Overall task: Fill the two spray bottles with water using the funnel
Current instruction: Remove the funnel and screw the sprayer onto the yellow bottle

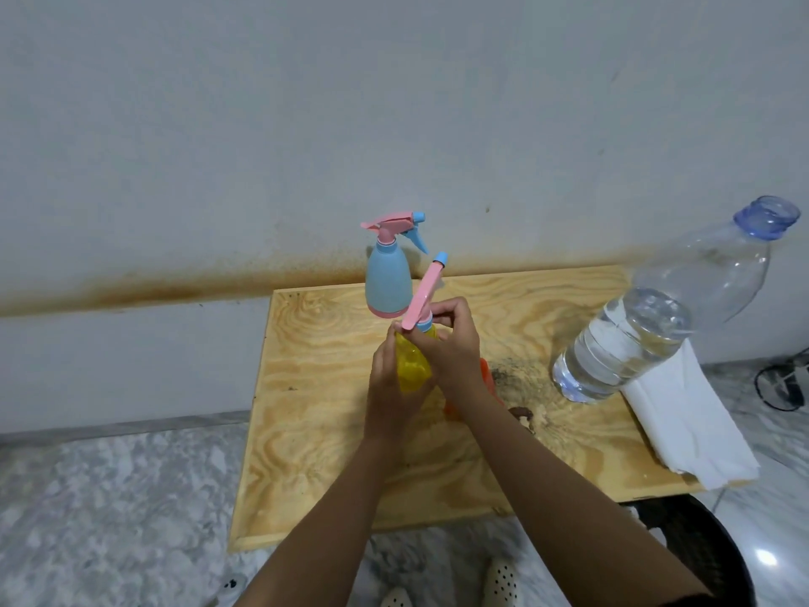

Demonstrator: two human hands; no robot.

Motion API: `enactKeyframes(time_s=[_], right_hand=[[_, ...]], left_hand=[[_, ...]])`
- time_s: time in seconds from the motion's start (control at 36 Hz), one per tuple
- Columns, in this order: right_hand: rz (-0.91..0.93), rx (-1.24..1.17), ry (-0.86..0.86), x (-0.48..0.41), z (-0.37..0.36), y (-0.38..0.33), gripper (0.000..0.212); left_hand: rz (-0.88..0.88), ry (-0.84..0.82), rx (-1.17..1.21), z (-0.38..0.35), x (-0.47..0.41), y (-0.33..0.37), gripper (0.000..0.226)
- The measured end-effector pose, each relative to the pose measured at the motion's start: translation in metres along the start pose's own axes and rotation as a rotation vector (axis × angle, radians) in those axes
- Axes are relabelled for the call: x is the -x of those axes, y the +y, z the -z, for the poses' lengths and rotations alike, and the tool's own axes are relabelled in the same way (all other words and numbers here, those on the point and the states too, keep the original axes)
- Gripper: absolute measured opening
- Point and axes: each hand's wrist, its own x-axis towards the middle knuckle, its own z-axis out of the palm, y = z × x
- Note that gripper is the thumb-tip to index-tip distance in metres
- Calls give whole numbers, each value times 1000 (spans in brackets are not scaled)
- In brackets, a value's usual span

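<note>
A yellow spray bottle [411, 365] stands near the middle of the plywood table [315, 431]. My left hand [387, 383] is wrapped around its body. My right hand [451, 343] grips the neck collar under its pink trigger head [427, 291], which points up and away. A blue spray bottle [387, 282] with a pink trigger head stands upright just behind, untouched. An orange funnel [488, 383] lies on the table, mostly hidden behind my right wrist. A large clear water bottle [634, 339], uncapped and partly full, stands at the right.
Folded white paper towels [687, 427] lie at the table's right edge beside the water bottle. A stained wall [262, 146] runs close behind the table. A dark round object [696, 541] sits at the lower right, and marble floor [109, 497] surrounds the table.
</note>
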Motion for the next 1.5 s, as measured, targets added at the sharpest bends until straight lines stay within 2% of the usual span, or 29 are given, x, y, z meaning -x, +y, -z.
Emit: enactKeyframes(time_s=[0.14,0.25,0.44,0.53,0.61,0.81,0.97,1.11,1.19,1.31,1.36,1.44,1.5], right_hand=[[-16,-136,-37,-4,5,-4,25],[48,-229,-33,-6,11,-26,11],[137,-273,-12,-18,20,-79,29],[189,-237,-116,-19,27,-96,25],[174,-307,-181,-18,33,-115,23],[256,-333,-133,-19,46,-147,17],[343,-342,-94,-15,48,-164,30],[348,-315,-239,-10,53,-180,17],[365,-284,-195,-11,53,-186,18],[413,-240,-110,-12,49,-191,30],[404,-216,-141,-9,47,-193,35],[336,-204,-250,-7,46,-193,24],[332,-199,-226,-7,46,-192,21]], left_hand=[[-66,-43,-19,6,-7,3,91],[35,-111,172,19,-18,28,96],[-56,-228,206,45,-41,67,103],[-91,-269,225,53,-48,82,104],[-128,-285,250,62,-54,100,100],[-127,-339,305,86,-54,141,97],[-156,-323,317,95,-50,156,94],[-197,-315,330,104,-49,165,91],[-197,-308,342,108,-47,169,89],[-220,-322,320,111,-46,173,89],[-220,-324,325,113,-46,174,89],[-196,-307,369,115,-46,176,87],[-189,-300,379,116,-46,177,87]])
